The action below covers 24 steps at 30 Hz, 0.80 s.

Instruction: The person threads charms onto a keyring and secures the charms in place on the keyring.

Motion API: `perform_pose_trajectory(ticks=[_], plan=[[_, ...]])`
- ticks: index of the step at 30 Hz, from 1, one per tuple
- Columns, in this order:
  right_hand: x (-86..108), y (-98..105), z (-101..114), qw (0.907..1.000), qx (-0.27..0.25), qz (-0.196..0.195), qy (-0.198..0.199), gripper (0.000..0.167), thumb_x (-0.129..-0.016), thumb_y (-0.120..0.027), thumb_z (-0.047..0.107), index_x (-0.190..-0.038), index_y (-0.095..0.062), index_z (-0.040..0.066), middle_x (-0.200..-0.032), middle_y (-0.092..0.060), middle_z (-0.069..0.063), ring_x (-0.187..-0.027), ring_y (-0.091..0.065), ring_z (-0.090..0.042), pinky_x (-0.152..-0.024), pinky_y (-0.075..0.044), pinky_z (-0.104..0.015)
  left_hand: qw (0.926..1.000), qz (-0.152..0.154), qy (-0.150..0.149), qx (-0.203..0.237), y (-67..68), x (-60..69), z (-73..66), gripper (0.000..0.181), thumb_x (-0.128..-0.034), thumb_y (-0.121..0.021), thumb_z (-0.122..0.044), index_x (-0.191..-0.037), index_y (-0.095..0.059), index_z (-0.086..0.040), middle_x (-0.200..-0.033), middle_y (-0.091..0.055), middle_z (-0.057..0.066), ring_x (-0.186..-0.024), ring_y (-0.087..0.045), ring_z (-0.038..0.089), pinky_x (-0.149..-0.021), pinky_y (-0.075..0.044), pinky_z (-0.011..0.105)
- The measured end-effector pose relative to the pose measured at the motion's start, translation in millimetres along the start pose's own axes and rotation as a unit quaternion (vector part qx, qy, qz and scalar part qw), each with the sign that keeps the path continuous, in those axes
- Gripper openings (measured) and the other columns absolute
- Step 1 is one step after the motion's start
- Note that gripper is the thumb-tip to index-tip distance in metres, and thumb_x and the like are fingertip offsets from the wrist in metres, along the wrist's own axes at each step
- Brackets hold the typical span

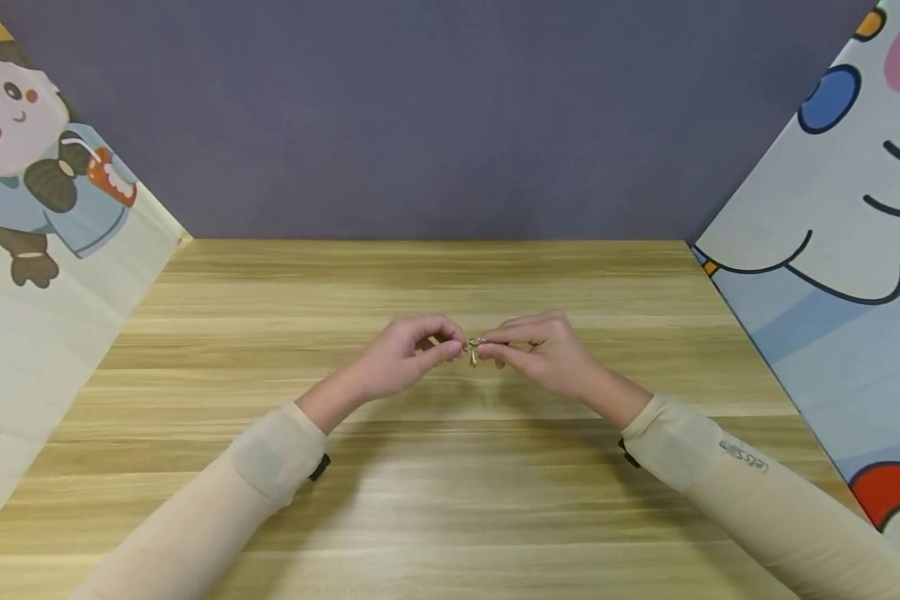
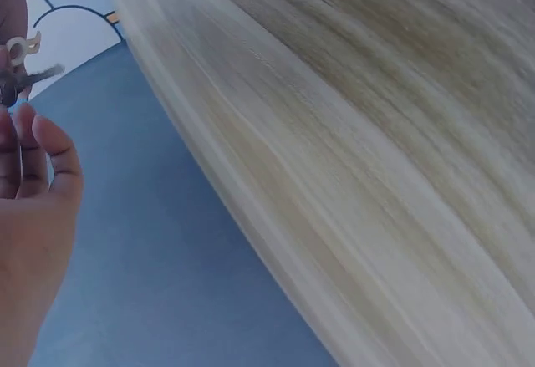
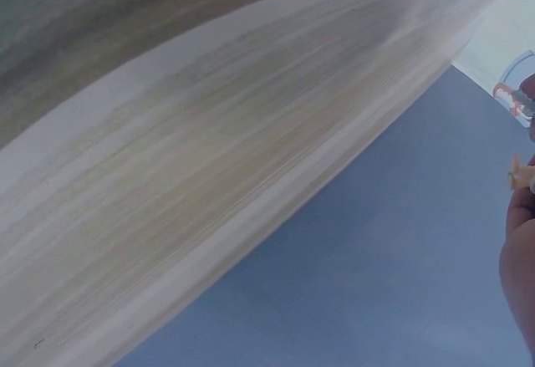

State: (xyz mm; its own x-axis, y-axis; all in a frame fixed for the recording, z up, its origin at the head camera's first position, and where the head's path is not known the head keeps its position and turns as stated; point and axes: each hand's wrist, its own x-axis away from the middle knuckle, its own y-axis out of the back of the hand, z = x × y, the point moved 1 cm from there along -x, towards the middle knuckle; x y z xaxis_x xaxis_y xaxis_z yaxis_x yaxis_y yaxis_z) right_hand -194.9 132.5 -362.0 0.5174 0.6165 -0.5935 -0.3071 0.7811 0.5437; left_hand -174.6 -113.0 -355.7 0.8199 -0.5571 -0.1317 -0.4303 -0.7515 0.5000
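Observation:
A small gold-coloured metal piece point(image 1: 473, 357), which looks like a clasp with a ring, is held up between the two hands over the table. My right hand point(image 1: 551, 354) pinches its right side between thumb and forefinger. From the left, my left hand point(image 1: 405, 357) has its thumb and forefinger tips together at the other side, pinching a part too small to make out. In the left wrist view a pale ring point(image 2: 17, 50) and a blurred dark grey part point(image 2: 38, 76) show above the left fingertips point(image 2: 52, 135). The right wrist view catches a yellowish end point(image 3: 516, 173) by the right hand point(image 3: 520, 258).
The wood-grain table point(image 1: 435, 500) lies under both forearms. A plain grey-blue panel point(image 1: 442, 117) rises along its far edge. Printed cartoon panels stand at the left point(image 1: 60, 333) and right point(image 1: 832, 333). Pale sleeves with dark wrist pieces cover both forearms.

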Motion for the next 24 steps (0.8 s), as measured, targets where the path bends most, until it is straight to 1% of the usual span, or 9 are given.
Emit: perform_pose_trajectory(ticks=[2,4,6,7,9,13,16,19,24], plan=[[-0.6,0.0,1.8,1.0000,0.000,0.002,-0.007,0.013,-0.090,-0.079,-0.006,-0.100,-0.084,-0.001,-0.082,-0.081,-0.008,-0.062,-0.069,-0.014,-0.053,-0.047,-0.017,0.9986,-0.004,-0.037,-0.037,-1.2,0.1,-0.3,0.015,-0.1095,-0.060,-0.012,-0.116,-0.070,-0.004,-0.106,-0.073,0.010,-0.100,-0.070,0.028,-0.086,-0.062,0.036],[-1.2,-0.1,3.6,0.9999,0.001,0.003,-0.016,0.014,-0.088,-0.079,-0.008,-0.100,-0.084,-0.001,-0.080,-0.080,-0.007,-0.062,-0.068,-0.013,-0.053,-0.046,-0.017,0.9945,-0.007,-0.077,-0.070,-2.6,-0.1,-0.4,0.013,-0.1094,-0.058,-0.010,-0.114,-0.067,-0.002,-0.101,-0.071,0.009,-0.097,-0.069,0.024,-0.084,-0.062,0.034],[-1.8,-0.3,4.9,0.9997,0.001,0.003,-0.025,0.014,-0.088,-0.079,-0.009,-0.099,-0.084,-0.001,-0.079,-0.080,-0.007,-0.062,-0.068,-0.011,-0.052,-0.045,-0.018,0.9904,-0.008,-0.103,-0.092,-3.8,-0.3,-0.6,0.010,-0.1093,-0.057,-0.007,-0.112,-0.065,-0.001,-0.098,-0.068,0.007,-0.094,-0.067,0.021,-0.083,-0.061,0.034],[-2.0,-0.5,5.3,0.9996,0.000,0.004,-0.029,0.014,-0.088,-0.079,-0.009,-0.099,-0.084,-0.002,-0.079,-0.080,-0.007,-0.062,-0.068,-0.011,-0.052,-0.046,-0.018,0.9894,-0.007,-0.109,-0.096,-4.4,-0.3,-0.6,0.009,-0.1090,-0.057,-0.006,-0.111,-0.064,-0.001,-0.097,-0.067,0.007,-0.093,-0.066,0.020,-0.082,-0.060,0.034],[-2.2,-0.7,5.9,0.9994,-0.003,0.004,-0.036,0.015,-0.088,-0.079,-0.010,-0.099,-0.084,-0.002,-0.080,-0.080,-0.009,-0.063,-0.069,-0.010,-0.051,-0.046,-0.019,0.9896,-0.005,-0.110,-0.093,-4.8,-0.3,-0.6,0.007,-0.1086,-0.057,-0.005,-0.109,-0.063,-0.003,-0.096,-0.066,0.006,-0.092,-0.065,0.020,-0.081,-0.059,0.032],[-1.5,-1.6,5.9,0.9986,-0.022,0.002,-0.049,0.015,-0.090,-0.077,-0.010,-0.100,-0.084,0.000,-0.081,-0.081,-0.009,-0.063,-0.068,-0.009,-0.050,-0.044,-0.020,0.9934,-0.003,-0.094,-0.066,-5.6,0.1,-0.6,0.008,-0.1083,-0.056,-0.005,-0.107,-0.064,-0.004,-0.099,-0.068,0.006,-0.092,-0.064,0.019,-0.081,-0.057,0.028],[-1.5,-1.7,7.3,0.9974,-0.033,-0.003,-0.064,0.016,-0.093,-0.075,-0.008,-0.101,-0.084,0.002,-0.081,-0.081,-0.009,-0.064,-0.067,-0.008,-0.050,-0.044,-0.020,0.9947,-0.003,-0.091,-0.048,-5.6,0.1,-1.4,0.009,-0.1085,-0.056,-0.004,-0.106,-0.064,-0.003,-0.099,-0.069,0.006,-0.093,-0.063,0.017,-0.080,-0.056,0.028],[-1.6,-1.3,9.5,0.9964,-0.034,-0.006,-0.077,0.015,-0.094,-0.075,-0.006,-0.103,-0.084,0.002,-0.084,-0.082,-0.010,-0.065,-0.069,-0.009,-0.053,-0.048,-0.020,0.9949,0.003,-0.093,-0.041,-5.6,-0.1,-3.0,0.009,-0.1094,-0.055,-0.006,-0.107,-0.063,-0.003,-0.099,-0.067,0.005,-0.094,-0.063,0.016,-0.081,-0.056,0.030],[-1.6,0.2,12.7,0.9939,-0.015,-0.018,-0.107,0.013,-0.095,-0.076,-0.002,-0.102,-0.085,0.004,-0.085,-0.082,-0.009,-0.066,-0.070,-0.010,-0.054,-0.049,-0.021,0.9947,0.007,-0.097,-0.031,-5.6,-0.9,-5.2,0.010,-0.1101,-0.055,-0.007,-0.110,-0.064,-0.005,-0.103,-0.070,0.010,-0.099,-0.066,0.016,-0.087,-0.060,0.038]])
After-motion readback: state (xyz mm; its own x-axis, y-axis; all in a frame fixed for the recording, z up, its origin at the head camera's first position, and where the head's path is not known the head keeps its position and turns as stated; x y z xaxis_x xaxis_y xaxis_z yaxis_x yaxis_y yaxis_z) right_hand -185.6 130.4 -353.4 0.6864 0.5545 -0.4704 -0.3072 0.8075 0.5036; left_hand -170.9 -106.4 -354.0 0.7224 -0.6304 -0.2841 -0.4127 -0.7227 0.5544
